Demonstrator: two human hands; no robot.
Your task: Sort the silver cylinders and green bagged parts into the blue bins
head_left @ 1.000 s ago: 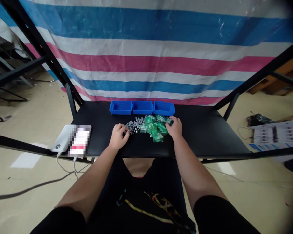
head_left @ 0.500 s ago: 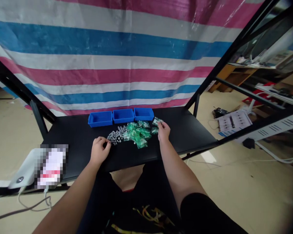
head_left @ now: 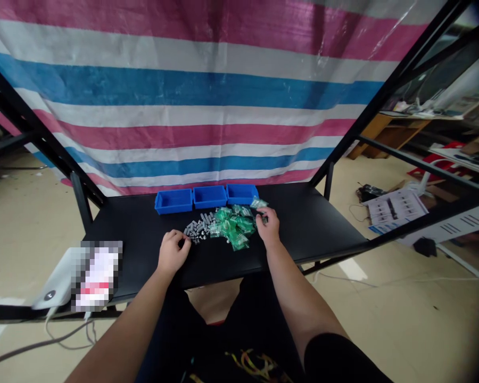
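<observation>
Clear plastic, a small flat packet (head_left: 258, 202), lies just past the fingertips of the right hand (head_left: 266, 224), its fingers curled narrow; whether they hold anything cannot be told. A second ago no packet lay out there, so parting the heap of green-and-clear plastic packets (head_left: 233, 226) seems only begun. Leftward, small grey cylindrical pieces (head_left: 199, 227) reach the left hand (head_left: 174, 250), thumb and finger close together, grip unclear. Three blue rectangular plastic bins (head_left: 210, 204) line the black table (head_left: 307, 226) behind.
</observation>
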